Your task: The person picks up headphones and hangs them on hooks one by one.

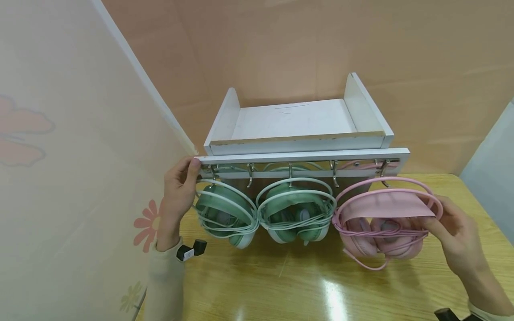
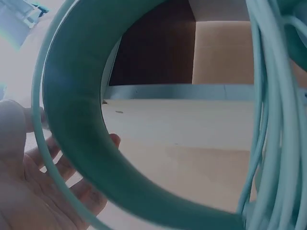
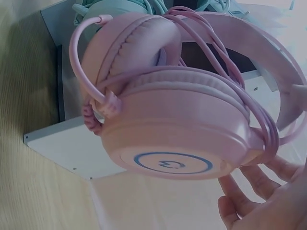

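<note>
My left hand [image 1: 178,191] grips the left end of a white rack's hook rail [image 1: 305,156], thumb in front. On the right, my right hand [image 1: 462,236] holds the side of the headband of pink headphones [image 1: 381,203], which hang at the rightmost hook [image 1: 384,168]. Their cable is wound across the ear cups, and one cup [image 3: 172,134] shows a round logo in the right wrist view. Green headphones [image 1: 225,198] hang at the left hook close to my left hand; their band [image 2: 72,91] fills much of the left wrist view. Another green pair [image 1: 295,200] hangs from the middle hook.
Behind the rail, the rack has an open white shelf [image 1: 297,118] with raised sides. Bare hooks [image 1: 250,174] sit between the headphones. A wooden table [image 1: 281,285] lies below. A pale wall panel with flowers [image 1: 80,133] stands close on the left, brown covering [image 1: 281,44] behind.
</note>
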`<action>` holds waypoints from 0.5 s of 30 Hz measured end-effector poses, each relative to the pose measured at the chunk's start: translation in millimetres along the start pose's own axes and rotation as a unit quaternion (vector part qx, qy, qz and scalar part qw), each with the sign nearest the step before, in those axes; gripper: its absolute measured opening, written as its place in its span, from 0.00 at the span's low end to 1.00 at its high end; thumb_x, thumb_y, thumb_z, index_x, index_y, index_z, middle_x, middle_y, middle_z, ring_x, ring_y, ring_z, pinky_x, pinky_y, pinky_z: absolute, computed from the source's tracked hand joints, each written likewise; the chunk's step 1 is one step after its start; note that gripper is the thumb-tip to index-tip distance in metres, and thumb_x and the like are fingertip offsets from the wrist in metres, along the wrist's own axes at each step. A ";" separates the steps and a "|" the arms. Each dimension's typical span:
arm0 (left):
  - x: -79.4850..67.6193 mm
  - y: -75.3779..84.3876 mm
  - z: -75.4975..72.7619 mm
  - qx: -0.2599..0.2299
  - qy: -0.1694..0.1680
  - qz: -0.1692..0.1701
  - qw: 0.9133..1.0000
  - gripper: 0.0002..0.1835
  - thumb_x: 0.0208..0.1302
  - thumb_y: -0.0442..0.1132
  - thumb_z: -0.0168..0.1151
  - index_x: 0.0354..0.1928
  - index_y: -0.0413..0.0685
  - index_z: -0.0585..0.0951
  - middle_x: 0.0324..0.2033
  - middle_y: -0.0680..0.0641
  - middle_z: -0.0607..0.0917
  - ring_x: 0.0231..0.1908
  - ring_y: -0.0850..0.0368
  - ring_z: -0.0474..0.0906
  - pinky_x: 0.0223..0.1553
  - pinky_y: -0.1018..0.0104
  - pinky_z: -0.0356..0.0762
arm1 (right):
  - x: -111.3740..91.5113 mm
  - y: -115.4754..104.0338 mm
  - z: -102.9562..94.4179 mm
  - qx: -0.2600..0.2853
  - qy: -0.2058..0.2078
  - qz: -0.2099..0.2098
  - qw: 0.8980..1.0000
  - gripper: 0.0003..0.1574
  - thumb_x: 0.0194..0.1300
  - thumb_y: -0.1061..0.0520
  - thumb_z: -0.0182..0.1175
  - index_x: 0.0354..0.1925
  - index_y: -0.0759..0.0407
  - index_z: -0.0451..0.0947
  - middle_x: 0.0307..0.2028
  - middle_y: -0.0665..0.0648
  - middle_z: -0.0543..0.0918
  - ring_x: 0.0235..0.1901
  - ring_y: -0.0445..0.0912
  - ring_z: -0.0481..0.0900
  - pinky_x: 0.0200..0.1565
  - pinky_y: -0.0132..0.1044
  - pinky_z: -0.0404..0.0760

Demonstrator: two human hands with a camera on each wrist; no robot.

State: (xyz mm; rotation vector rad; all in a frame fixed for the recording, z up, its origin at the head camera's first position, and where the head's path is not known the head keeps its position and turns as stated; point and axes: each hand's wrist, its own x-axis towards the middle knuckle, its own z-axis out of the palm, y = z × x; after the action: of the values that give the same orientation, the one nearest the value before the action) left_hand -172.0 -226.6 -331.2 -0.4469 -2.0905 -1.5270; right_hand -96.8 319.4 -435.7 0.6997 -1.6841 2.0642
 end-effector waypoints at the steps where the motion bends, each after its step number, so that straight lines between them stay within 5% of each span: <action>1: 0.3 -0.1 -1.3 0.002 -0.003 0.001 1.000 0.14 0.83 0.35 0.55 0.52 0.27 0.83 0.37 0.61 0.85 0.36 0.67 0.82 0.43 0.76 0.85 | -0.3 -2.1 -0.7 -0.011 0.001 0.004 1.000 0.26 0.69 0.85 0.45 0.64 0.86 0.69 0.56 0.59 0.86 0.54 0.42 0.84 0.55 0.24 0.82; 6: 1.3 -1.4 -8.4 0.018 -0.016 0.011 1.000 0.13 0.82 0.32 0.55 0.55 0.29 0.83 0.41 0.63 0.86 0.41 0.66 0.82 0.48 0.75 0.82 | 1.4 -10.7 -4.3 -0.067 -0.011 0.010 0.998 0.31 0.68 0.84 0.46 0.68 0.84 0.67 0.56 0.55 0.86 0.53 0.40 0.83 0.52 0.21 0.81; 11: 2.1 -6.1 -17.2 0.049 -0.030 0.028 0.998 0.14 0.83 0.33 0.54 0.57 0.31 0.83 0.45 0.67 0.86 0.47 0.65 0.81 0.54 0.72 0.78 | 6.8 -10.4 -8.9 -0.039 -0.045 -0.039 0.997 0.30 0.69 0.83 0.44 0.68 0.88 0.63 0.62 0.62 0.83 0.58 0.45 0.80 0.56 0.22 0.80; 15: 4.4 -12.8 -25.2 0.075 -0.051 0.042 0.995 0.17 0.84 0.34 0.50 0.63 0.34 0.82 0.55 0.57 0.88 0.58 0.67 0.81 0.62 0.71 0.74 | 12.1 -15.5 -8.2 -0.013 -0.044 -0.059 0.997 0.25 0.74 0.80 0.41 0.66 0.89 0.64 0.64 0.64 0.82 0.62 0.47 0.79 0.62 0.25 0.76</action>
State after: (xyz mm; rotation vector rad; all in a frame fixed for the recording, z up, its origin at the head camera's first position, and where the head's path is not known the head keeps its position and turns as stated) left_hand -177.3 -254.7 -332.6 -0.5580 -2.2166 -1.3134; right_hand -98.6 330.5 -417.6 0.8702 -1.6717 1.9530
